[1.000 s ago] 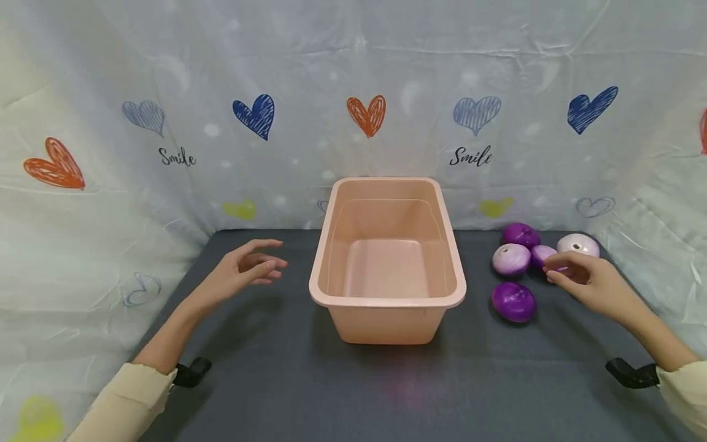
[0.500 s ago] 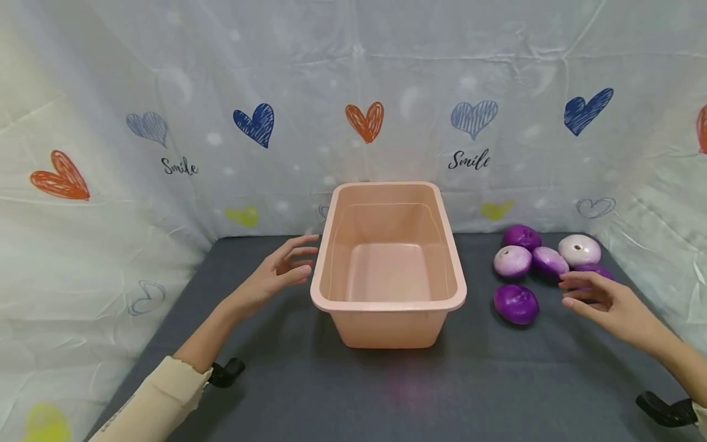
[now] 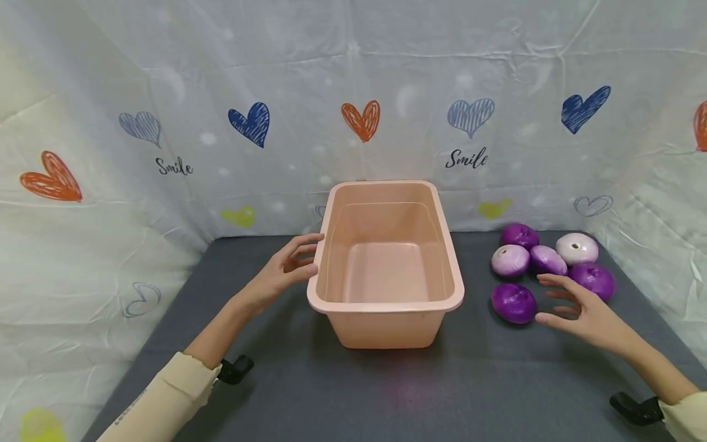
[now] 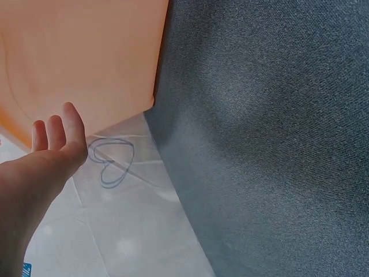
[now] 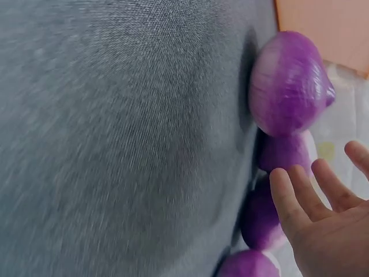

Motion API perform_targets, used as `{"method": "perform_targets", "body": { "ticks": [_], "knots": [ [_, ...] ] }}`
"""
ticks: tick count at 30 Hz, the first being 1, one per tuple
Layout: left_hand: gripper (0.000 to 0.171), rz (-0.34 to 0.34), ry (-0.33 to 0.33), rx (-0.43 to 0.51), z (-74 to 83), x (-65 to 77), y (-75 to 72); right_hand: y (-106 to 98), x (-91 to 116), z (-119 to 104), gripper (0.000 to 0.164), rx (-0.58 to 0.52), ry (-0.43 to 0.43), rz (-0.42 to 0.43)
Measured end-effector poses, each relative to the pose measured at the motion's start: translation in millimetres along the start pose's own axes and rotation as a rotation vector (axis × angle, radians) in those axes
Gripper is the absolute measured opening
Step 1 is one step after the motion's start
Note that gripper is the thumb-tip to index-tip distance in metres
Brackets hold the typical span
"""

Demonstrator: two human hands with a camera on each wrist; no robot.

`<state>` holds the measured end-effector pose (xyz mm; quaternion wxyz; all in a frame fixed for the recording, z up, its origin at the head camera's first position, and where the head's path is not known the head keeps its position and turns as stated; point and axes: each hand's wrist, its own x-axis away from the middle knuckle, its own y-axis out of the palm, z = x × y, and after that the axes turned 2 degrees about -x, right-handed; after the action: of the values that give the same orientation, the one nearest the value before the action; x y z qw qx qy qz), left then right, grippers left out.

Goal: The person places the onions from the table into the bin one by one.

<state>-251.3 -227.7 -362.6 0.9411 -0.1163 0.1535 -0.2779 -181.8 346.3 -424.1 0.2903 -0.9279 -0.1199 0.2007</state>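
A peach plastic basin (image 3: 386, 334) stands upright at the middle of the table with nothing inside. At its left rim are the fingertips of my left hand (image 3: 282, 268), fingers extended; the left wrist view shows this hand (image 4: 49, 164) beside the basin's wall (image 4: 86, 57). To the right lies a loose cluster of several purple and whitish onions. My right hand (image 3: 588, 316) hovers with spread fingers, its thumb close to the front purple onion (image 3: 514, 302). In the right wrist view the palm holds nothing, and a glossy onion (image 5: 288, 83) lies beyond the fingertips.
Behind the front onion sit a pale onion (image 3: 510, 261), a dark purple one (image 3: 520, 236), a lilac one (image 3: 548, 260) and a white one (image 3: 577, 248). Another purple onion (image 3: 594, 279) lies by the right edge. A heart-printed curtain (image 3: 309, 80) encloses the dark table (image 3: 353, 393).
My left hand has moved right to the basin's rim. The right hand has drawn back from the cluster, then shifted left toward the front onion, uncovering the purple onion at the right.
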Motion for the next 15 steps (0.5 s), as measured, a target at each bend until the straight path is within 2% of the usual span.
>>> {"method": "perform_targets", "body": {
  "ticks": [15],
  "knots": [
    [0.063, 0.002, -0.041, 0.025, 6.0, 2.6, 0.3, 22.1, -22.9, 9.5, 0.074, 0.016, -0.001, -0.061]
  ]
}}
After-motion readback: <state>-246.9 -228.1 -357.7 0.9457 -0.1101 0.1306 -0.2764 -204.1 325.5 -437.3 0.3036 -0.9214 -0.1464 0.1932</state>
